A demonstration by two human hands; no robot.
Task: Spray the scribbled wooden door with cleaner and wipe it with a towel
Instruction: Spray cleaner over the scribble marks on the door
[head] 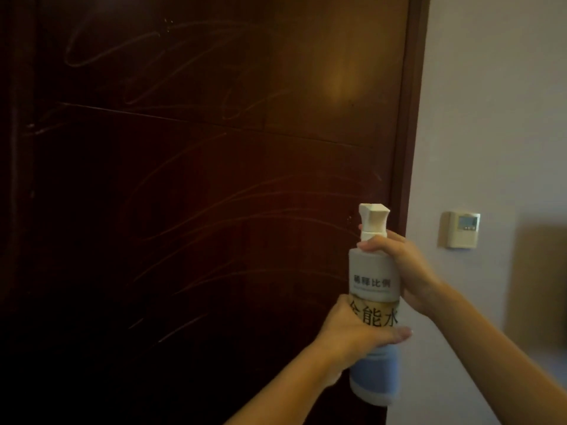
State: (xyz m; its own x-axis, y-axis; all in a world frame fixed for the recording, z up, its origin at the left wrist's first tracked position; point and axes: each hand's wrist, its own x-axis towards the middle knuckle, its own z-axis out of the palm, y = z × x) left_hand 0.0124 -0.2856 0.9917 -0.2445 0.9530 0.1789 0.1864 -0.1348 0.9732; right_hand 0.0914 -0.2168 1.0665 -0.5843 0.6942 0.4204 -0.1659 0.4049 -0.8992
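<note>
A dark wooden door (199, 179) fills the left and middle of the view, covered with pale looping scribbles. In front of its right edge stands a spray bottle (372, 277) with a white nozzle and a grey and gold label, held upright. My right hand (402, 268) grips the bottle's neck just under the nozzle. My left hand (352, 335) wraps around the lower part of the bottle. A blue towel (376, 375) hangs below my left hand, against the bottle's base; whether the left hand also holds it I cannot tell.
The door frame (411, 118) runs down the door's right side. Beyond it is a pale wall (491, 118) with a white thermostat panel (461, 230). A blurred tan shape (540, 286) sits at the far right.
</note>
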